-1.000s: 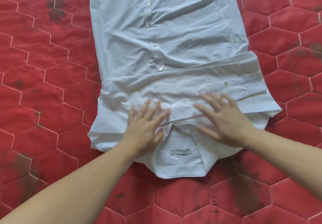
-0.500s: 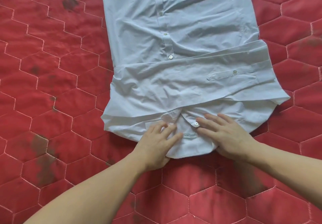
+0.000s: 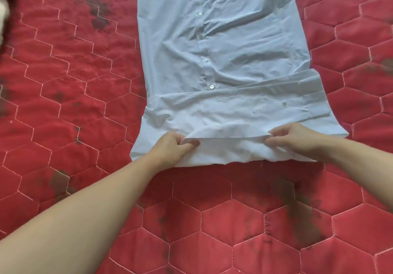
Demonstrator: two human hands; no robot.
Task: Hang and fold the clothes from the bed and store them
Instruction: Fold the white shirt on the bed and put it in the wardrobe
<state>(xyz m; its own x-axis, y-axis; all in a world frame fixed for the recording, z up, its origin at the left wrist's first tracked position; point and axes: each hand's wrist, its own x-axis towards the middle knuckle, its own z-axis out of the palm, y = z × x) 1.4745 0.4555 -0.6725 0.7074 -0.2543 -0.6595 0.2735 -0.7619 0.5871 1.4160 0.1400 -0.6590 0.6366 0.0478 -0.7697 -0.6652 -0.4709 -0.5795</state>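
Observation:
A pale blue button-up shirt [image 3: 223, 46] lies flat on the red quilted bed cover [image 3: 63, 103], button placket up, with its sleeves folded across the lower part. The near collar end is turned over into a fold. My left hand [image 3: 172, 148] pinches the left end of that fold, fingers closed on the cloth. My right hand [image 3: 297, 138] pinches its right end the same way. The collar and its label are hidden under the fold.
The red cover with hexagon stitching and dark stains spreads all around the shirt. A blurred white and dark thing [image 3: 4, 1] shows at the top left corner.
My hands went from lying flat on the collar area to gripping the shirt's near edge, and the collar end now lies folded over, hiding the label.

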